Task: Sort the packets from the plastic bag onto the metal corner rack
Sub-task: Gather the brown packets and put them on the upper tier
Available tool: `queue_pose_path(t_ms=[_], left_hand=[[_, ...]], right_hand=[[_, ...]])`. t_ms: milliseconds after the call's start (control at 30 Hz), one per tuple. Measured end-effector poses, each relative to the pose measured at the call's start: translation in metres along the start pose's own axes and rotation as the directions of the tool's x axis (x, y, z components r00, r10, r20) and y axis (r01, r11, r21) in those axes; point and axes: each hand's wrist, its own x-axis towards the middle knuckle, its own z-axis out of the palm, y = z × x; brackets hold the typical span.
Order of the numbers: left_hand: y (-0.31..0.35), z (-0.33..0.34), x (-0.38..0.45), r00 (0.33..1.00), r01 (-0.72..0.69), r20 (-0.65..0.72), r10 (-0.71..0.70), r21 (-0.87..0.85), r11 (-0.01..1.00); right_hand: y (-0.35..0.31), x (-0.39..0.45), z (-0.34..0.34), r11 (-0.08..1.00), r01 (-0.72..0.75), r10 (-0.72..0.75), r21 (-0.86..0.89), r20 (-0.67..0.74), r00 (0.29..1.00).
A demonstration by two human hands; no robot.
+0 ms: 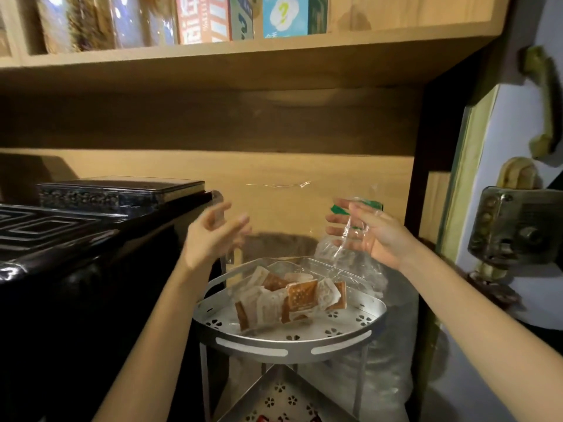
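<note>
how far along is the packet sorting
Early. The packets sit on the top tier of the metal corner rack but seem still inside the clear plastic bag. The right hand pinches the bag's top; the left hand hovers open. Emptying and sorting remain.

Left hand [213, 236] is blurry, can't tell if it holds the plastic bag [344, 257]. Lower rack shelf [283, 397] is cut off at the bottom edge. Boxes [243, 16] up top are cut off too.
</note>
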Motion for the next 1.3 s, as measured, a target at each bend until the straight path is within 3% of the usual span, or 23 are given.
queue_pose_path(t_ms=[100, 167, 267, 400, 633, 767, 900, 1033, 1300], left_hand=[[-0.028, -0.003, -0.018, 0.972, 0.079, 0.201, -0.121, 0.204, 0.976], [-0.035, -0.002, -0.022, 0.958, 0.045, 0.268, -0.098, 0.199, 0.979], [-0.036, -0.002, -0.018, 0.981, 0.03, 0.185, -0.06, 0.158, 0.987], [-0.041, -0.002, -0.014, 0.991, 0.065, 0.102, -0.083, 0.173, 0.983], [-0.044, -0.015, -0.018, 0.974, 0.162, 0.103, -0.2, 0.298, 0.941], [-0.02, -0.009, -0.01, 1.0, 0.025, 0.013, -0.028, 0.214, 0.977], [0.017, -0.002, 0.003, 0.992, -0.124, 0.068, 0.109, 0.293, 0.948], [0.046, 0.006, 0.011, 0.988, -0.14, 0.102, 0.117, 0.259, 0.956], [0.068, 0.013, 0.025, 0.985, -0.131, 0.136, 0.102, 0.219, 0.967]], right_hand=[[0.005, -0.001, -0.005, 1.0, -0.018, 0.018, 0.02, -0.011, 1.0], [0.006, -0.001, -0.009, 1.0, -0.019, 0.019, 0.01, 0.006, 1.0], [0.007, -0.008, -0.021, 0.988, -0.096, 0.109, -0.122, 0.096, 0.989], [0.025, -0.02, -0.035, 0.827, -0.254, 0.356, -0.502, 0.117, 0.927], [0.032, -0.023, -0.029, 0.893, -0.232, 0.264, -0.386, 0.03, 0.964], [0.02, -0.024, -0.019, 0.963, -0.125, 0.135, -0.237, 0.027, 0.991], [0.002, -0.023, -0.012, 0.969, -0.023, 0.035, -0.247, 0.045, 0.998], [-0.017, -0.019, -0.012, 0.984, 0.064, -0.063, -0.164, 0.014, 0.998], [-0.033, -0.015, -0.011, 0.983, 0.111, -0.113, -0.149, 0.0, 0.994]])
